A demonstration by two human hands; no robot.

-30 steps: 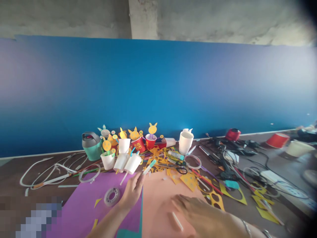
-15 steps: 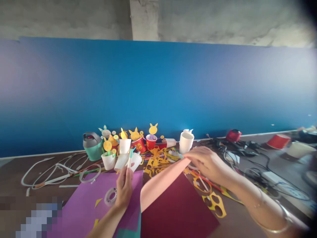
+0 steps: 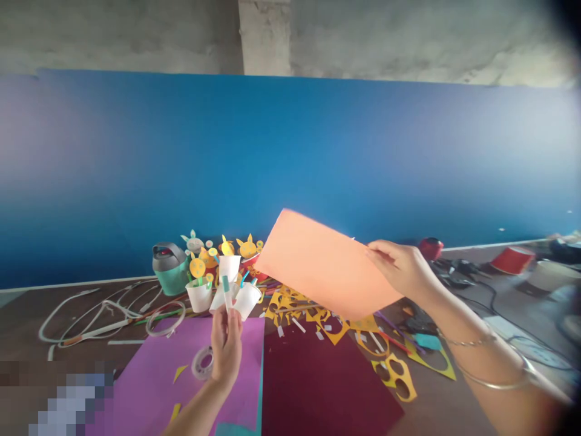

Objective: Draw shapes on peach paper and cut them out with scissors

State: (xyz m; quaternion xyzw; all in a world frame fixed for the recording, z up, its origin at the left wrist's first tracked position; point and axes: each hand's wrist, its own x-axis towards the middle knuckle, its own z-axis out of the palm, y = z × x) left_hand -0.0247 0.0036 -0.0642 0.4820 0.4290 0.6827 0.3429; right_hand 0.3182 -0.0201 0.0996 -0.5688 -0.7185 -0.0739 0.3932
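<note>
My left hand (image 3: 226,348) stands upright above a purple paper sheet (image 3: 181,369), pinching a thin white strip with a teal band (image 3: 226,293) between its fingers. The strip's top overlaps several white paper cups, the closest being (image 3: 229,267) from this view. My right hand (image 3: 402,269) holds a peach paper sheet (image 3: 324,263) by one edge, raised and tilted above the table. Under it lies a dark red paper sheet (image 3: 327,387). A roll of clear tape (image 3: 203,363) sits on the purple sheet, just left of my left wrist.
Yellow paper cut-outs (image 3: 290,306) and stencils (image 3: 394,376) lie scattered beyond the sheets. A teal flask (image 3: 170,269) stands at the back left, near white tubing (image 3: 104,316). Black cables (image 3: 454,272) and a red cup (image 3: 512,259) lie to the right, before a blue wall (image 3: 272,151).
My right hand has lifted the peach sheet up off the table, fully uncovering the dark red sheet. My left hand has raised the strip slightly and holds it upright.
</note>
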